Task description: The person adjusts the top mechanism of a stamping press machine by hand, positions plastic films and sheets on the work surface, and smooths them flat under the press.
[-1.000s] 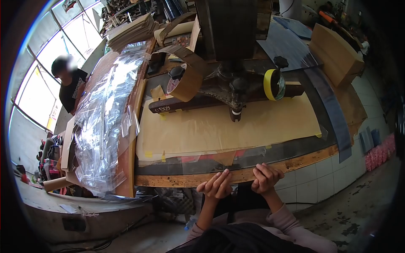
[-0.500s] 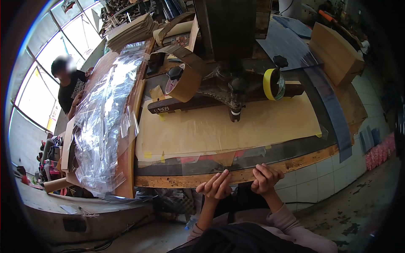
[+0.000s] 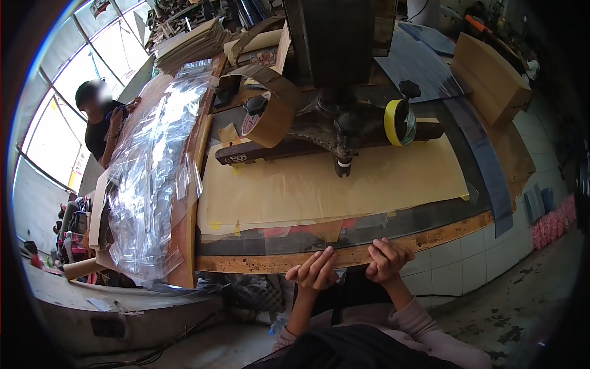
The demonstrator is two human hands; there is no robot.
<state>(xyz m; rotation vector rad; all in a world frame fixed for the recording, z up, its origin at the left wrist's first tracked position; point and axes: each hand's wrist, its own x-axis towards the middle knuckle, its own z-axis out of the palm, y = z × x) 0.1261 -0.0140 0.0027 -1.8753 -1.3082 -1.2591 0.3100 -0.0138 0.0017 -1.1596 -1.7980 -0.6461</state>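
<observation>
My left hand (image 3: 314,271) rests against the wooden front edge (image 3: 252,263) of the worktable, its fingers loosely apart and holding nothing. Close by on the right, my right hand (image 3: 389,263) touches the same edge, fingers loosely bent, with nothing visible in it. Beyond both hands, a large tan sheet (image 3: 295,197) lies on the dark table surface (image 3: 246,247). A dark metal bar (image 3: 369,141) on a machine head presses across the sheet's far part. Clear film with yellow tape pieces shows along the sheet's near edge.
Crumpled clear plastic film (image 3: 147,178) covers the left side table. A brown tape roll (image 3: 270,120) and a yellow tape roll (image 3: 393,123) hang on the machine's knobs. At the right are blue-tinted sheets (image 3: 424,67) and a cardboard box (image 3: 488,77). Another person (image 3: 98,126) is at the far left.
The person at the far left has shifted their arms, raising one hand nearer the chest. My hands and the machine stay where they were.
</observation>
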